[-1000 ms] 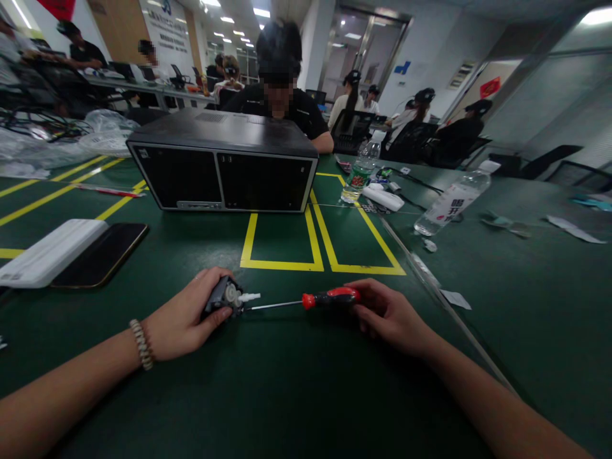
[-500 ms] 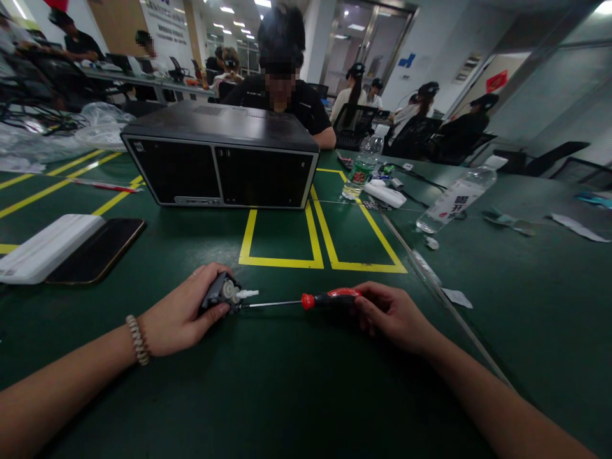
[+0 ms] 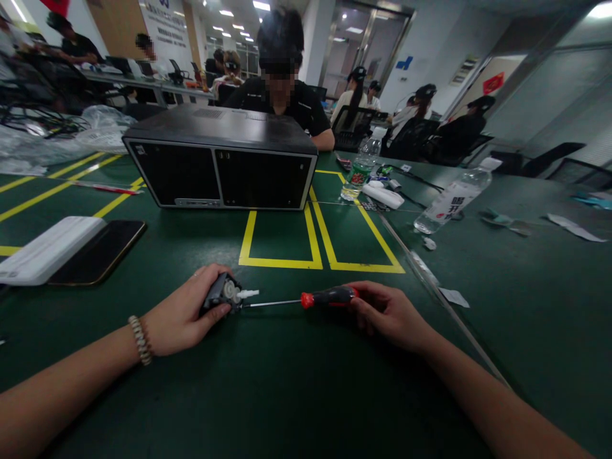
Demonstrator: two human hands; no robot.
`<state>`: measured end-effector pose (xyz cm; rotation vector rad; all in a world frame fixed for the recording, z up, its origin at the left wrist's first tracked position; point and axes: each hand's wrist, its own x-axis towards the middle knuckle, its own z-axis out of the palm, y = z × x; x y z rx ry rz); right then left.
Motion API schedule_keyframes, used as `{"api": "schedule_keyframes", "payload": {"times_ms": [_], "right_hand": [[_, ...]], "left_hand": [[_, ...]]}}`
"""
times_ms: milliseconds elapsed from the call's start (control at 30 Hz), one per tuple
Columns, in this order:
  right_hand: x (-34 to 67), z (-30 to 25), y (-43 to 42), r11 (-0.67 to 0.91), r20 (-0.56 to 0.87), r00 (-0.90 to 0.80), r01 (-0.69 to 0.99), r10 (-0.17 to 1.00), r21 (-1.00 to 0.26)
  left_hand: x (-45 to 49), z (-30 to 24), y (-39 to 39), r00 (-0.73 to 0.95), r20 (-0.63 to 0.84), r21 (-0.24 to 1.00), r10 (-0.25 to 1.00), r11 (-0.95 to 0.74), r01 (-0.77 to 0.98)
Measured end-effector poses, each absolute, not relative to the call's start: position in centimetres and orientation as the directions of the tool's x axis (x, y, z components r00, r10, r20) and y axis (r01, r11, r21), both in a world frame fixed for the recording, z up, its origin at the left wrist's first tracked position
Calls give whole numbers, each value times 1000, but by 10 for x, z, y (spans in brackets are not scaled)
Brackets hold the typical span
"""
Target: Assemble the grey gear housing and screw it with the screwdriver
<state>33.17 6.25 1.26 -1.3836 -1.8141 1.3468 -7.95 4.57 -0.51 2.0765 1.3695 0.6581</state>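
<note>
My left hand (image 3: 179,315) is closed around a small dark gearbox-like part (image 3: 224,294) with white gears and a white shaft sticking out to the right. It rests on the green table (image 3: 268,382). My right hand (image 3: 389,314) grips the red-and-black handle of a screwdriver (image 3: 315,298). The thin metal shaft lies nearly level and its tip meets the part at my left hand. A bead bracelet (image 3: 139,340) is on my left wrist.
A black computer case (image 3: 220,162) lies behind yellow floor-tape boxes (image 3: 315,248). A white device (image 3: 45,248) and a dark phone (image 3: 102,252) are at the left. Two water bottles (image 3: 452,197) and small items sit at the right. A person sits opposite; others work behind.
Both hands stay in place on the part and the screwdriver. The screwdriver handle has rolled a little, showing more black. The view has shifted slightly.
</note>
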Motion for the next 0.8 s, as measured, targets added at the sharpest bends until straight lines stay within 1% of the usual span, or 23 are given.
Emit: {"api": "schedule_keyframes", "payload": {"times_ms": [167, 333, 667, 800], "right_hand": [[331, 10, 60, 28, -131, -364, 400, 922, -916], [329, 12, 60, 9, -159, -367, 417, 916, -909], [328, 13, 59, 8, -162, -347, 441, 924, -897], [330, 11, 60, 9, -165, -354, 441, 920, -897]], "left_hand": [[-80, -5, 46, 371, 80, 694, 925, -319, 645], [-80, -4, 46, 377, 74, 694, 923, -319, 645], [-80, -5, 45, 371, 91, 686, 924, -328, 650], [-81, -5, 46, 370, 75, 691, 926, -316, 650]]}}
